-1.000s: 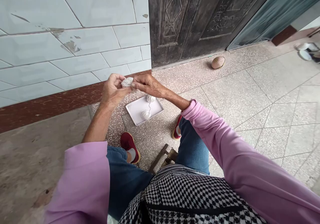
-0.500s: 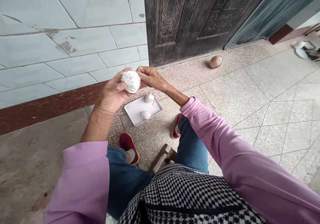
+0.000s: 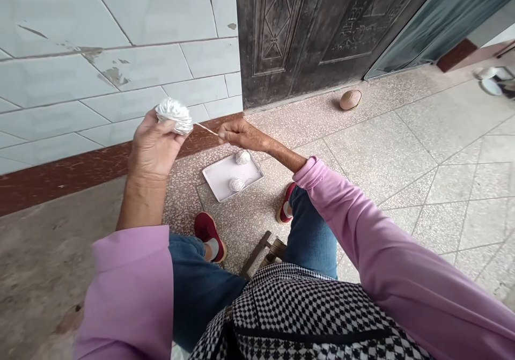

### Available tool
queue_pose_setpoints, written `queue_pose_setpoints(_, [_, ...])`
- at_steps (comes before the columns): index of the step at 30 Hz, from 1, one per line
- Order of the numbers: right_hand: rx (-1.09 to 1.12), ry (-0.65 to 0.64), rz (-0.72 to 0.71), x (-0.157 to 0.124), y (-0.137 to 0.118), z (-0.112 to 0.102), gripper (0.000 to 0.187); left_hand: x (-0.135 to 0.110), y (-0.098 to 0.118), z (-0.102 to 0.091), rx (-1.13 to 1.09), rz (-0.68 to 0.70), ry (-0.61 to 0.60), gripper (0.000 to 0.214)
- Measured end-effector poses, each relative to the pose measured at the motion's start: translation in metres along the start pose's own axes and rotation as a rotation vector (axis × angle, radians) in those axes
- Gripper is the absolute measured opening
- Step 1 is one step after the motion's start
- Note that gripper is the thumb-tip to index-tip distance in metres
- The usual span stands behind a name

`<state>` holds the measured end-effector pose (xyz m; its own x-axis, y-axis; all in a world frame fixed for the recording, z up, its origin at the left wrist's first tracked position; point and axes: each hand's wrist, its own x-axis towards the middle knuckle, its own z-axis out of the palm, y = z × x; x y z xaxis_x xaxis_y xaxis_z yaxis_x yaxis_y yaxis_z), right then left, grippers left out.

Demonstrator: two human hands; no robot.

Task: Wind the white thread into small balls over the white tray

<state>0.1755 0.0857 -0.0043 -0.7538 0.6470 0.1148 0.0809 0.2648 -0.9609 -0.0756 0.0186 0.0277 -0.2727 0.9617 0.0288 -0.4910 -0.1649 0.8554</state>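
Observation:
A white ball of yarn (image 3: 175, 115) rests in my left hand (image 3: 155, 144), with the fingers and thumb wrapped round it. From its right side a strand of yarn (image 3: 206, 129) stretches taut to my right hand (image 3: 240, 134), which pinches it between thumb and forefinger. Below the hands, on the floor, lies a pale rectangular tray (image 3: 217, 180). Two smaller balls of white yarn sit in it: one yarn ball (image 3: 242, 157) at its far edge, another yarn ball (image 3: 236, 184) nearer me.
A tiled wall (image 3: 161, 16) rises at the left and a dark carved door (image 3: 289, 32) ahead. A round pinkish-brown object (image 3: 350, 100) lies on the floor by the door. My red shoes (image 3: 209, 234) stand either side of a wooden stool part (image 3: 257, 252).
My left hand has moved left with the yarn ball, away from my right hand. A length of strand now shows between the hands, which were close together before.

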Motion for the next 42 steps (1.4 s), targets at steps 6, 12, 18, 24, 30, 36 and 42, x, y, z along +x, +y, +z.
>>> queue_pose_setpoints(6, [-0.075,-0.195,-0.017,-0.009,-0.017,0.019,0.035,0.000,-0.023,-0.004,0.525,0.134,-0.042,0.070])
queue_pose_setpoints(12, [0.049,0.033,-0.089,0.000,-0.015,0.004,0.058,-0.011,-0.028,0.007,0.640,0.059,-0.190,0.062])
queue_pose_setpoints(18, [0.020,0.210,-0.013,0.002,-0.007,-0.021,0.064,-0.029,-0.023,0.024,0.441,-0.115,-0.416,0.059])
queue_pose_setpoints(24, [0.095,0.268,0.047,-0.003,-0.019,-0.012,0.069,-0.031,-0.024,0.035,0.287,-0.152,-0.381,0.065])
queue_pose_setpoints(30, [0.145,0.300,0.086,-0.002,-0.027,-0.006,0.042,-0.025,-0.030,0.041,0.208,-0.159,-0.299,0.068])
queue_pose_setpoints(36, [0.136,0.198,0.046,-0.003,-0.022,-0.002,0.030,-0.016,-0.039,0.034,0.204,-0.066,-0.187,0.072])
queue_pose_setpoints(42, [0.309,0.215,0.028,0.003,-0.027,0.020,0.063,-0.020,-0.035,0.024,0.244,-0.019,-0.204,0.074])
